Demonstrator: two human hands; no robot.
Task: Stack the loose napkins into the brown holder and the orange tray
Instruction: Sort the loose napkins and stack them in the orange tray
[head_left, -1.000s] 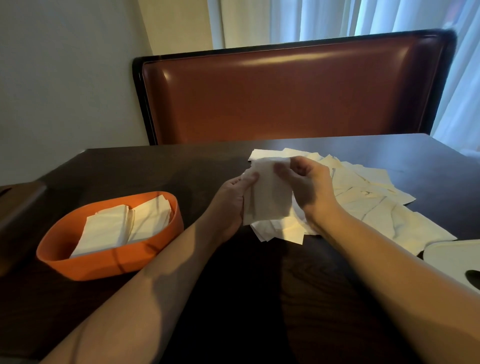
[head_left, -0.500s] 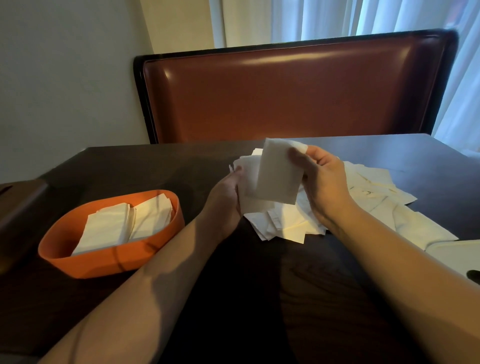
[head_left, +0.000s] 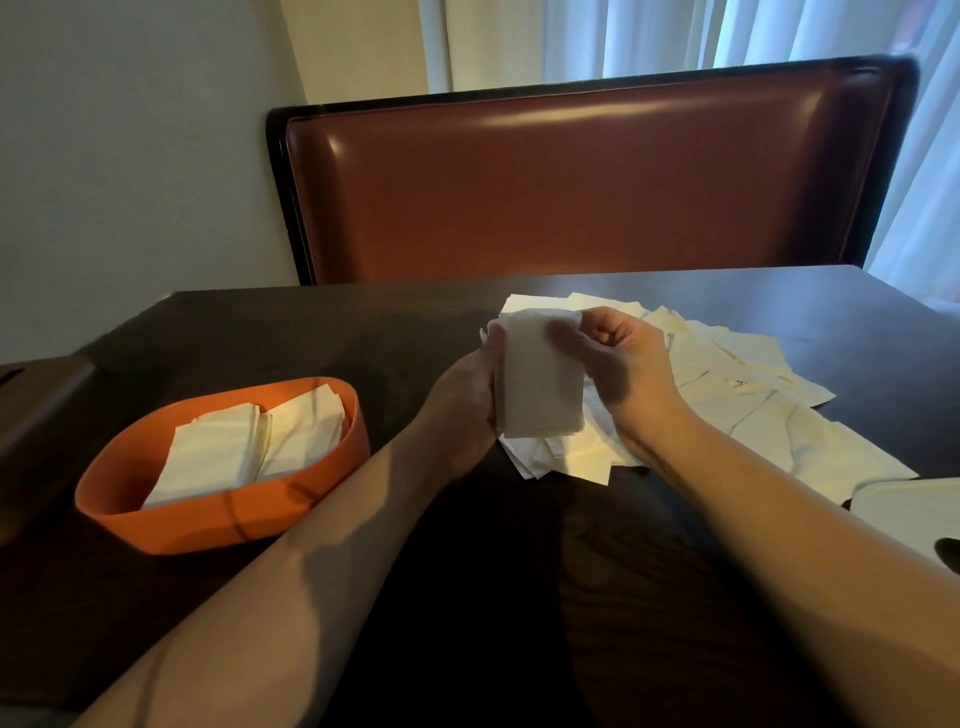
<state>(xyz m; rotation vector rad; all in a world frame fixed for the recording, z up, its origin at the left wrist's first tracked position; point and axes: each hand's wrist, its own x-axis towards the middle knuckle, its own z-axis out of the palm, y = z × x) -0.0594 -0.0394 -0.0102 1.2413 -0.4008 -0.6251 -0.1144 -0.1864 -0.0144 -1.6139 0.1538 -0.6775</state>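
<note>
Above the table's middle I hold a small stack of white napkins (head_left: 540, 384) upright between both hands. My left hand (head_left: 465, 400) grips its left edge from behind. My right hand (head_left: 618, 369) pinches the top right corner, thumb on the front face. Loose napkins (head_left: 727, 395) lie spread over the table behind and to the right of my hands. The orange tray (head_left: 208, 519) sits at the left with two stacks of napkins in it. The brown holder (head_left: 36, 410) shows only partly at the far left edge.
A white tray-like object (head_left: 914, 514) lies at the right edge of the dark table (head_left: 519, 597). A brown padded bench back (head_left: 571, 187) stands beyond the table, with curtains behind it.
My right hand has brought the lifted napkin down onto the front of the stack in my left hand, and both hands now hold the stack together.
</note>
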